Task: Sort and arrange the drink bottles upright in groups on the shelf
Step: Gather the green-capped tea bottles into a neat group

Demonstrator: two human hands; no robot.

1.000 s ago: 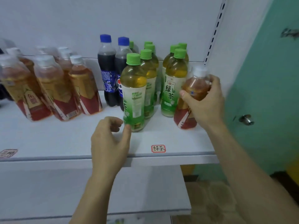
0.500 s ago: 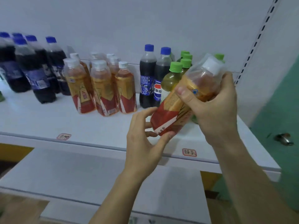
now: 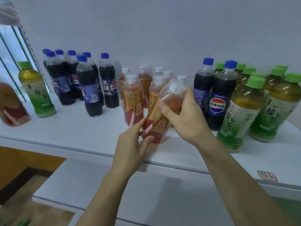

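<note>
I hold a tilted amber drink bottle (image 3: 160, 121) with a white cap and a red and gold label over the white shelf (image 3: 81, 128). My right hand (image 3: 184, 118) grips its upper body. My left hand (image 3: 132, 144) pinches its base from below. It leans right in front of a group of several like amber bottles (image 3: 135, 98) standing upright mid-shelf. Several dark cola bottles (image 3: 91, 88) with blue caps stand to the left. Two more cola bottles (image 3: 218, 98) stand to the right, beside several green tea bottles (image 3: 241, 115).
At the far left stand a lone green tea bottle (image 3: 38, 90) and a blurred amber bottle (image 3: 11, 105). A lower shelf (image 3: 146, 193) juts out below. A red label sticker (image 3: 267, 176) sits on the shelf's front edge at right.
The view has swung left along the shelf. Both hands carried the amber bottle leftward and down, from in front of the cola and green tea to the front of the amber group.
</note>
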